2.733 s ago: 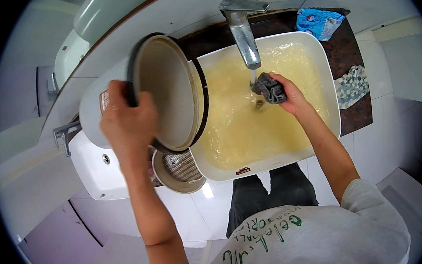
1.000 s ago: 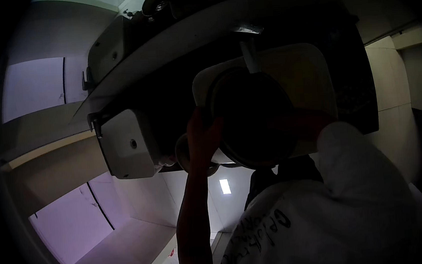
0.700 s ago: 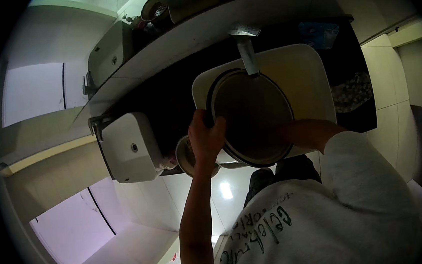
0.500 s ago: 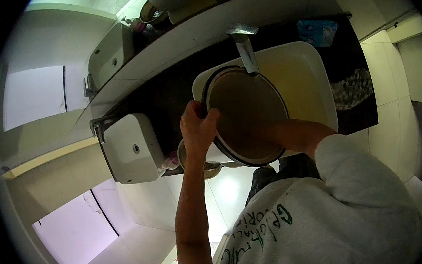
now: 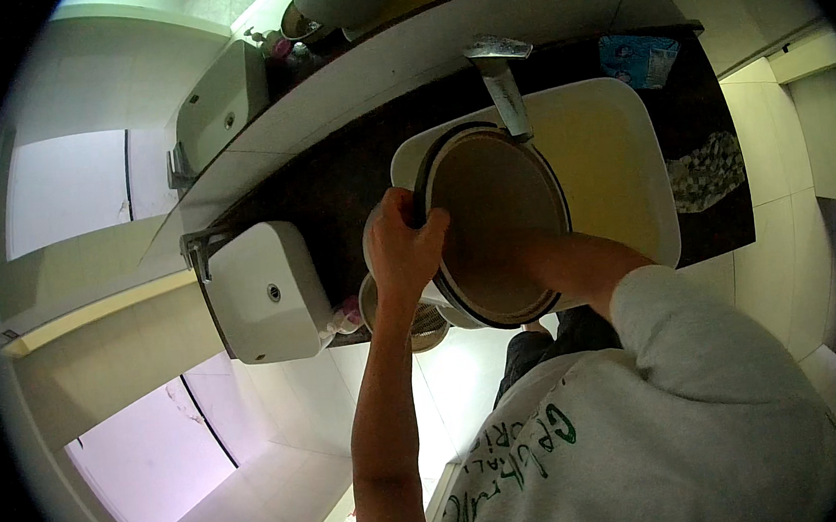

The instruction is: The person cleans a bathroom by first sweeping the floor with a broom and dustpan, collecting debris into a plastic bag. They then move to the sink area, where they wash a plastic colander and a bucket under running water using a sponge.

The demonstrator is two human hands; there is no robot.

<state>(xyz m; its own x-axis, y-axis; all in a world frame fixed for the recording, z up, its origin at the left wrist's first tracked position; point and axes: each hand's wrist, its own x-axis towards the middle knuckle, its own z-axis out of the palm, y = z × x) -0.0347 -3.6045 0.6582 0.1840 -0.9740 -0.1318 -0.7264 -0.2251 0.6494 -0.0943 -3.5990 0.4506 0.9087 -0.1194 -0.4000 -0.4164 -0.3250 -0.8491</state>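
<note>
A large, deep round container [image 5: 496, 189] with a dark rim and brownish-grey inside is tilted over the white sink [image 5: 660, 155], its mouth facing me. My left hand [image 5: 409, 247] is closed on the left side of its rim, the thumb lying over the edge. My right hand [image 5: 498, 262] reaches down inside the container. Shadow hides its fingers, so whether it holds anything cannot be seen. Just beyond the rim, the metal tap [image 5: 504, 84] points down toward the container's far edge. Yellowish water appears to lie in the sink to the right.
A blue packet [image 5: 639, 61] lies behind the sink on the dark counter, with a checked cloth [image 5: 707, 174] at its right. Another white sink [image 5: 263, 289] stands to the left. Near the counter's front edge are a mesh basket [image 5: 430, 330] and a pinkish item [image 5: 346, 317].
The container has turned slightly, its mouth now looking narrower. My left hand stays on the rim and my right arm stays inside. The whole view has shifted a little.
</note>
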